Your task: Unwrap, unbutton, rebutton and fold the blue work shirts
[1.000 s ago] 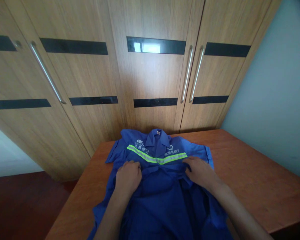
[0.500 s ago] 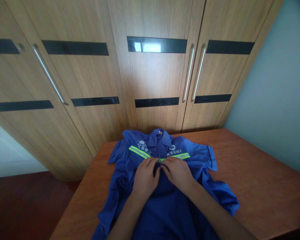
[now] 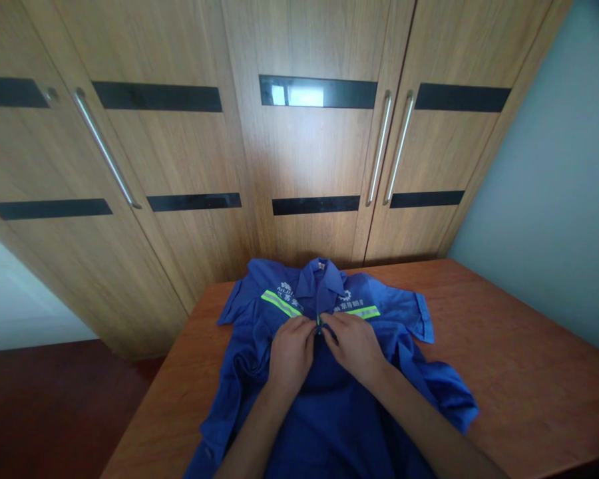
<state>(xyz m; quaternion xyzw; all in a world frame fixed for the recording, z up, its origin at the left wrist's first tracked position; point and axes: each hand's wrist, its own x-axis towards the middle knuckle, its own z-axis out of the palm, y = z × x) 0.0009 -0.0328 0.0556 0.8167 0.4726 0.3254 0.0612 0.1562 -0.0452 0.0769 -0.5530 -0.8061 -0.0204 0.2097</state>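
Observation:
A blue short-sleeved work garment [image 3: 324, 406] lies front up, its collar toward the cabinet. White print and a yellow-green reflective stripe [image 3: 280, 303] cross its chest. At the centre front, just below the stripe, my left hand [image 3: 292, 349] pinches the fabric edge between thumb and fingers. My right hand [image 3: 354, 342] pinches the same front edge from the other side, its fingertips close to the left ones. The small spot between the fingertips is too hidden to tell whether a button is there. Both forearms rest over the lower part of the garment.
The garment is spread on a reddish-brown wooden table [image 3: 519, 359]. Behind it stands a wooden cabinet [image 3: 309, 153] with dark strips and long metal handles [image 3: 399, 150]. A pale wall [image 3: 544, 186] closes off the right side. Dark red floor [image 3: 44, 406] shows at the left.
My fingertips have drawn closer together at the garment's front, and the left thumb has moved up against its fingers. The view has shifted slightly.

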